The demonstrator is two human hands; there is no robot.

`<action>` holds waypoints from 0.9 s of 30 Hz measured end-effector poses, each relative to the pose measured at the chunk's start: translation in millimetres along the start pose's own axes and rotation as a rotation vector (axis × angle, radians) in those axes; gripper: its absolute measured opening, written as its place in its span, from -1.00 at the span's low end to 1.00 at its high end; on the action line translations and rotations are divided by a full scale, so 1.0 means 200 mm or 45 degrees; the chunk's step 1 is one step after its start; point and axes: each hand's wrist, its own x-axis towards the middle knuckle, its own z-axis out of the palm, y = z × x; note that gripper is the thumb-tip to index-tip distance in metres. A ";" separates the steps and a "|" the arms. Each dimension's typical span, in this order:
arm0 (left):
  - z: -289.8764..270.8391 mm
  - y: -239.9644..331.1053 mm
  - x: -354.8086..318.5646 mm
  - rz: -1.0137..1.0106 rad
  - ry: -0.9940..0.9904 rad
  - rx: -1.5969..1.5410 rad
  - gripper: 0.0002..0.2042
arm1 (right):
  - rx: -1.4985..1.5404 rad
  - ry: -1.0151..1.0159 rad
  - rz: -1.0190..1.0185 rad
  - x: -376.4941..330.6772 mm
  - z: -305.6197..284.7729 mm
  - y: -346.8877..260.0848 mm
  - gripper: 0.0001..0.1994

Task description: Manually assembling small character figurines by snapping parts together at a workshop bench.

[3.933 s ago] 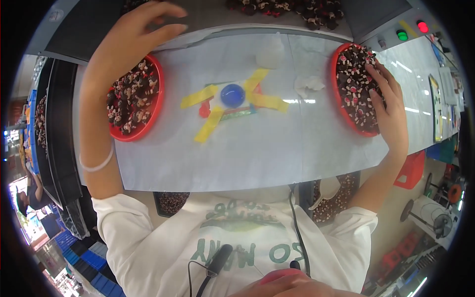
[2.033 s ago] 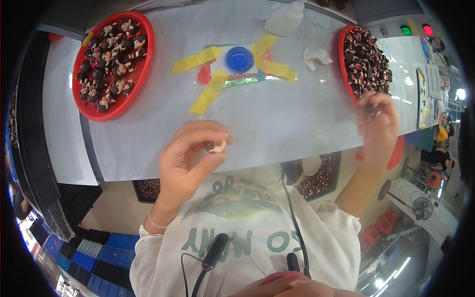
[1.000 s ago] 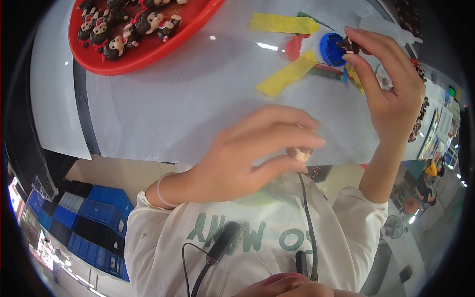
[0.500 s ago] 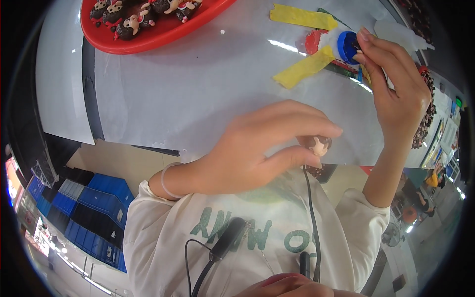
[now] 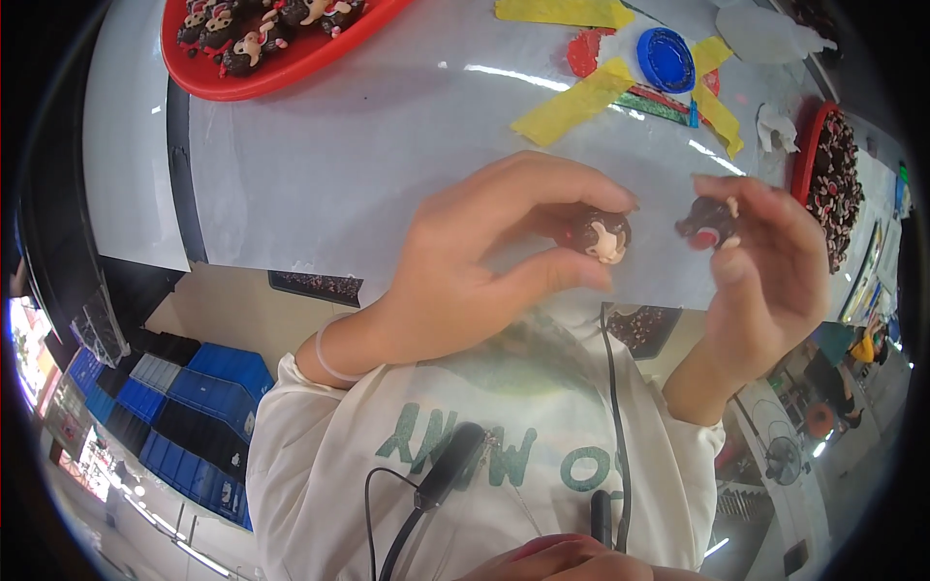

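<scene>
On the pale tabletop point(image 5: 310, 174) stands a red tray point(image 5: 252, 90), far left. The left hand point(image 5: 494, 228) has fingers clamped on a round dark-and-cream piece point(image 5: 608, 240); the right hand point(image 5: 770, 261) pinches a dark, red-patched piece point(image 5: 707, 225) just apart from it. A slack pinch or careless knock could drop either.

large green lettering point(image 5: 504, 463) crosses the white shirt point(image 5: 325, 465).

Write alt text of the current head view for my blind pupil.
A person's left hand holds a brown and cream piece, the right hand a dark, red-patched piece. Farther off, a shallow blue cup sits amid yellow tape, between two red trays of small pieces.
</scene>
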 end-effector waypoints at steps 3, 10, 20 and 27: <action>0.02 0.00 -0.01 -0.001 0.089 0.022 -0.65 | 0.105 0.034 0.009 -0.04 0.05 0.03 -0.59; 0.04 0.01 0.00 -0.010 0.155 -0.002 -0.66 | 0.140 -0.053 -0.078 -0.05 0.08 0.06 -0.71; 0.00 0.01 -0.03 0.037 0.121 0.119 -0.54 | -0.260 -0.009 -0.397 -0.06 0.16 0.08 -0.88; 0.04 0.02 -0.04 -0.104 0.243 -0.148 -0.59 | -0.237 0.010 -0.505 -0.06 0.17 0.10 -0.86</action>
